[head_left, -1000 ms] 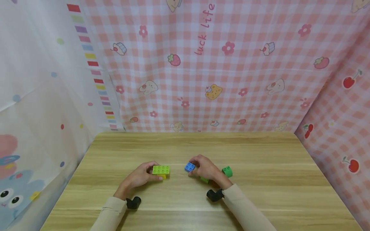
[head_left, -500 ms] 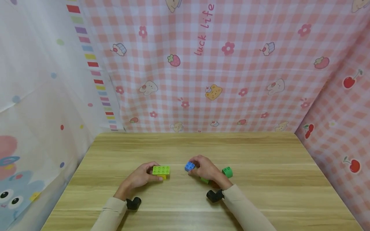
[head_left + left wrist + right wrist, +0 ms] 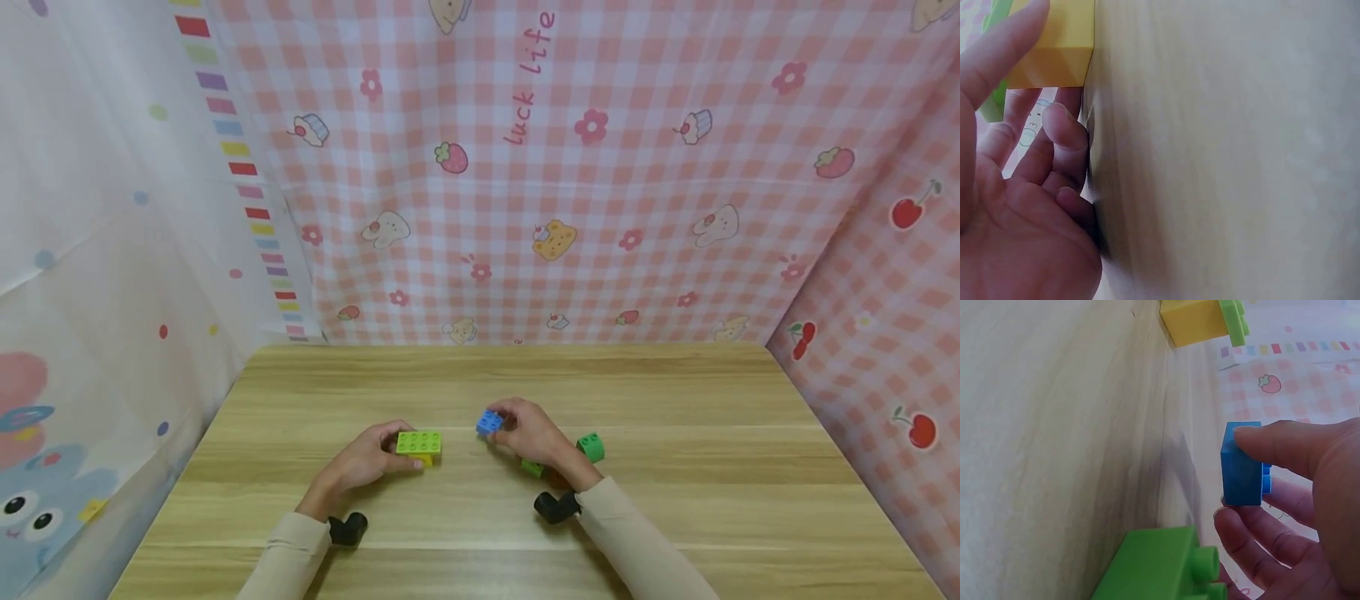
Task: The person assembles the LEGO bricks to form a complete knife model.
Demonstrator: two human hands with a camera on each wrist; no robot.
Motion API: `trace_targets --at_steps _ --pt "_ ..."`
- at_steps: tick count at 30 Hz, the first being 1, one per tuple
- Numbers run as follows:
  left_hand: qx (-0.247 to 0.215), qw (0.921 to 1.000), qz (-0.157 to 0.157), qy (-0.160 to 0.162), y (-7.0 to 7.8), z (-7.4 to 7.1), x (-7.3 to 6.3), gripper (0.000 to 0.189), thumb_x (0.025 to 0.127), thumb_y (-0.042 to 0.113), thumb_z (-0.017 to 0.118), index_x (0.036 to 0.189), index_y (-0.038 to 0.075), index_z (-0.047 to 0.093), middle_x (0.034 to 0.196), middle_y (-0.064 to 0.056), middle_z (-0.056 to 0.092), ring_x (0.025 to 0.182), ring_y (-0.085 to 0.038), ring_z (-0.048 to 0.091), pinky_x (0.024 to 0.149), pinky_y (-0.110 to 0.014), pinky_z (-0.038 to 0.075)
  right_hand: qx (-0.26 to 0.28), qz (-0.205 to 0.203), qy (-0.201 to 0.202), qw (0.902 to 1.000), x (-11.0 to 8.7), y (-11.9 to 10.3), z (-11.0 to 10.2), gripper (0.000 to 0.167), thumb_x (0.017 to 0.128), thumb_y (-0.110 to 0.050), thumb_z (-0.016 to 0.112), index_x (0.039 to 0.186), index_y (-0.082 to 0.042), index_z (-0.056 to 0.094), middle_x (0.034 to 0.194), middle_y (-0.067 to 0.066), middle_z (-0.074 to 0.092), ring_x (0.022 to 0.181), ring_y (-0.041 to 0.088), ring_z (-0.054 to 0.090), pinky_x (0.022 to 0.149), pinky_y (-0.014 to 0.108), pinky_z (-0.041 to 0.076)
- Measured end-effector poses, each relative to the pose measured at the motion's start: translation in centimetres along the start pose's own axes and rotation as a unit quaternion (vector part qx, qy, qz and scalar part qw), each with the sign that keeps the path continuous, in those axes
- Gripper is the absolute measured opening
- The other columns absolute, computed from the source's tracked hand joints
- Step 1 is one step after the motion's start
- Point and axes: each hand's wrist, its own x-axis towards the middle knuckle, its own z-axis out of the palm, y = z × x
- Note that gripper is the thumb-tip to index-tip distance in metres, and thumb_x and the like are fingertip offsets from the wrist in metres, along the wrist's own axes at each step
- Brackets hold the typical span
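Note:
My left hand (image 3: pixel 363 457) grips a stack at the middle left of the table, with a flat lime-green brick (image 3: pixel 419 442) on top of a yellow brick (image 3: pixel 1063 59). Its thumb lies along the near side of the yellow brick, while the other fingers are behind it. To the right, my right hand (image 3: pixel 531 433) pinches a small blue brick (image 3: pixel 490 422) between thumb and fingers. In the right wrist view the blue brick (image 3: pixel 1241 469) is apart from the tabletop, its studs turned toward the palm. A gap separates it from the stack.
A green brick (image 3: pixel 591 447) with a rounded side sits on the wooden table (image 3: pixel 675 517), right of my right wrist. Another lighter green brick (image 3: pixel 533 469) lies partly hidden under that wrist, beside something reddish-brown. Patterned cloth (image 3: pixel 525 192) hangs behind the table.
My right hand has moved slightly away and to the left, raising and tilting the blue brick. My left hand and the stack stay about where they were.

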Motion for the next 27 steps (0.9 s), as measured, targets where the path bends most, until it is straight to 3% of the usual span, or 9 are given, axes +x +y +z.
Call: trace_targets --at_steps 7,18,27 --pt "0.013 0.9999 -0.002 0.005 -0.1 0.0 0.0 0.036 0.083 0.018 0.081 0.113 0.008 0.064 0.102 -0.006 0.066 0.091 -0.019 0.057 0.08 -0.031 0.045 0.022 -0.01 0.008 0.9997 0.2 -0.6 0.1 0.037 0.089 -0.009 0.072 0.125 -0.007 0.062 0.103 0.006 0.065 0.089 0.018 0.059 0.063 0.029 0.051" --pt "0.025 0.9996 -0.011 0.008 -0.2 -0.1 0.3 0.034 0.084 0.023 0.081 0.112 0.013 0.064 0.104 -0.003 0.065 0.094 -0.021 0.057 0.085 -0.036 0.044 0.017 -0.043 0.014 0.9988 0.9 -1.9 0.0 0.032 0.09 -0.011 0.072 0.121 -0.011 0.064 0.105 0.0 0.067 0.087 0.014 0.058 0.07 0.029 0.048" --pt "0.026 0.9996 -0.006 0.003 -0.2 0.0 0.2 0.034 0.085 0.023 0.079 0.113 0.011 0.064 0.104 -0.004 0.066 0.092 -0.017 0.059 0.082 -0.031 0.045 0.024 -0.079 0.019 0.9964 1.1 -3.1 0.7 0.031 0.09 -0.01 0.073 0.12 -0.008 0.065 0.108 0.003 0.067 0.087 0.015 0.06 0.072 0.028 0.049"
